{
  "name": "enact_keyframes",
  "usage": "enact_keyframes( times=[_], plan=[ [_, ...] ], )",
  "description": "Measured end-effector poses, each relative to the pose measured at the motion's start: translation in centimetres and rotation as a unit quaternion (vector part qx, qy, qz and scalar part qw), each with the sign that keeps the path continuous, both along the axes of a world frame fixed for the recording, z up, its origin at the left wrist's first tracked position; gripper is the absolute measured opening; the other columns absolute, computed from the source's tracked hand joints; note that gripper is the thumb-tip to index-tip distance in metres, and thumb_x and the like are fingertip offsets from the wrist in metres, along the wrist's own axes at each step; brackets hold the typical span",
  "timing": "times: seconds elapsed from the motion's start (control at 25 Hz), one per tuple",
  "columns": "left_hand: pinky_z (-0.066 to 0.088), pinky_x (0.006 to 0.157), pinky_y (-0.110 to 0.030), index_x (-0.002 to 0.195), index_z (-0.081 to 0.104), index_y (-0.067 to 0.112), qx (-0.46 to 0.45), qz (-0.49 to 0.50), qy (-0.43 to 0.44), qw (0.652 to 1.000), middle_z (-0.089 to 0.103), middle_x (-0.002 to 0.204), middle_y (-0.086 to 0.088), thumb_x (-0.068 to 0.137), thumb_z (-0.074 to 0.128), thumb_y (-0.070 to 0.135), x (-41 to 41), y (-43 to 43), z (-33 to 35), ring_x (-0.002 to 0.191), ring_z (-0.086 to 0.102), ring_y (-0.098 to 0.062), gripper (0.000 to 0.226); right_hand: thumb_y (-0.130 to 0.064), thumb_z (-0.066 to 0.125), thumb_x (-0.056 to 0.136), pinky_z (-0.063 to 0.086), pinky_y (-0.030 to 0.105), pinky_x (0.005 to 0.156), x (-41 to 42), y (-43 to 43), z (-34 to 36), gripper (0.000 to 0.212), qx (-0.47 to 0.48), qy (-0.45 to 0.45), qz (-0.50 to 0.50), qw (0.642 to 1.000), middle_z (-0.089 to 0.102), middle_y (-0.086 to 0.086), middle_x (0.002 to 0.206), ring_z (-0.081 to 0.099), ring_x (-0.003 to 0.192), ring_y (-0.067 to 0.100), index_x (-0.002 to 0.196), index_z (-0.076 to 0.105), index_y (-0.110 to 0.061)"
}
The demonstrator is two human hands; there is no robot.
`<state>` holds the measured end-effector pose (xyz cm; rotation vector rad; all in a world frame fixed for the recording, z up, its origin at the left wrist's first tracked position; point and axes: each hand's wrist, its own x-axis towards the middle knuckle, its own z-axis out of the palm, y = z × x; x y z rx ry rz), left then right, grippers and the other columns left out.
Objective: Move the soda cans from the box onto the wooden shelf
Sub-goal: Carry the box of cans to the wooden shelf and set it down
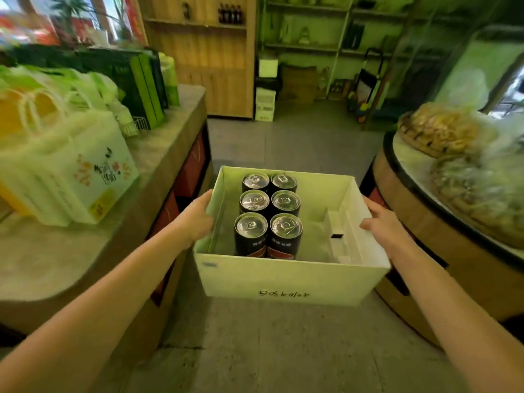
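I carry an open white cardboard box (283, 279) in front of me above the floor. Several black soda cans (268, 214) with silver tops stand upright in two rows in its left half. The right half of the box holds only a white cardboard insert (337, 231). My left hand (195, 219) grips the box's left wall. My right hand (382, 222) grips its right wall. The wooden shelf (198, 52) stands ahead at the far wall, with a few dark bottles (230, 14) on an upper board.
A stone-topped counter (170, 137) runs along the left, loaded with white gift bags (71, 171) and dark crates (133, 80). A round display stand (425, 222) with wrapped goods is on the right. Between them lies an aisle of grey floor (283, 137); metal shelving (306, 46) stands behind.
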<state>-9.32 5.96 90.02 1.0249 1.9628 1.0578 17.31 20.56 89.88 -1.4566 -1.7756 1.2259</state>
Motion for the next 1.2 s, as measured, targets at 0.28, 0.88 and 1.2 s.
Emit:
enact_keyframes(
  times=[0.28, 0.88, 1.2],
  plan=[
    [0.039, 0.078, -0.032, 0.136, 0.04, 0.011, -0.014, -0.003, 0.059, 0.998, 0.053, 0.127, -0.017, 0.084, 0.047, -0.01, -3.3, 3.9, 7.5, 0.097, 0.047, -0.02, 0.056, 0.009, 0.043, 0.082, 0.035, 0.04, 0.101, -4.0, 4.2, 6.1, 0.063, 0.036, -0.027, -0.003, 0.999, 0.043, 0.01, 0.142, 0.041, 0.127, 0.031, 0.138, 0.039, -0.021],
    [0.043, 0.083, -0.033, 0.142, 0.03, 0.018, -0.013, 0.117, 0.076, 0.99, 0.051, 0.134, -0.015, 0.085, 0.041, -0.017, -15.7, 34.4, 5.5, 0.122, 0.048, -0.031, 0.068, 0.011, 0.038, 0.084, 0.033, 0.031, 0.091, -17.7, 37.9, 6.4, 0.062, 0.022, 0.015, 0.063, 0.998, 0.042, 0.006, 0.143, 0.038, 0.129, 0.027, 0.138, 0.038, -0.02],
    [0.042, 0.089, -0.036, 0.142, 0.029, 0.019, -0.01, 0.165, 0.088, 0.982, 0.048, 0.138, -0.014, 0.085, 0.039, -0.016, -28.9, 52.0, 4.9, 0.127, 0.043, -0.031, 0.067, 0.012, 0.038, 0.084, 0.032, 0.029, 0.086, -32.4, 56.9, 5.3, 0.063, 0.022, 0.023, 0.102, 0.994, 0.043, 0.007, 0.142, 0.041, 0.125, 0.026, 0.138, 0.038, -0.02]
  ],
)
